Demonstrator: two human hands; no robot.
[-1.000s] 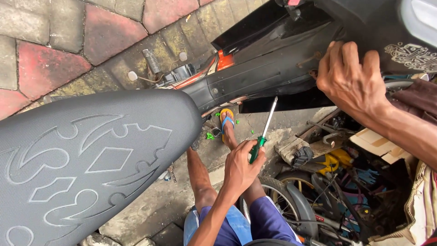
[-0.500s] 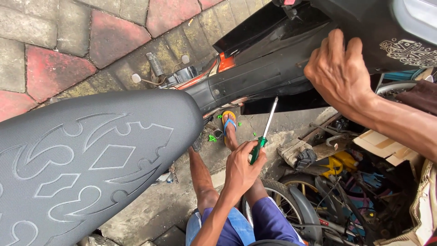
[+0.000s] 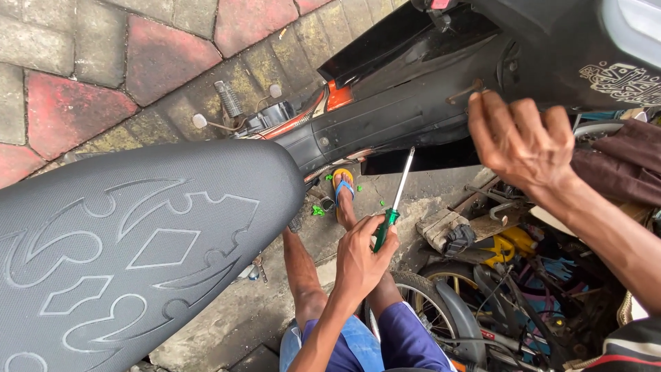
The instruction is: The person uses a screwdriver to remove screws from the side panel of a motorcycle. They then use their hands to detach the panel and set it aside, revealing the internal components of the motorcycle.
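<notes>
**Screwdriver gripped low, other hand up at the black panel**

Right, nearest to me at the bottom centre of the frame I've got the left hand (image 3: 361, 258), fingers wrapped tight round the green handle of a screwdriver (image 3: 394, 200). The steel shaft angles up and slightly right, its tip close under the lower edge of the motorbike's black body panel (image 3: 399, 114); I can't tell whether the tip touches anything. Beneath that hand, my knee in blue shorts (image 3: 406, 337) fills the bottom edge, and the lower leg runs up to a foot in an orange and blue sandal (image 3: 342, 189) on the concrete, with small green bits scattered just beside it.

Filling the lower left of the frame is the grey textured seat (image 3: 131, 255), patterned with raised outlines, tilted up towards me.

Over on the right, the right hand (image 3: 523, 141) is spread, fingers apart and curled slightly, gripping nothing; the fingertips sit right against the panel near a rusty bolt (image 3: 465, 91). Whether they press on it, I can't say.

Lower right, below that forearm, lies a jumble of parts: a tyre with mudguard (image 3: 441, 303), a yellow piece (image 3: 506, 248), cables and a dark brown cloth (image 3: 620, 165).

Furthest off, the upper left shows red and grey paving bricks (image 3: 89, 76).
</notes>
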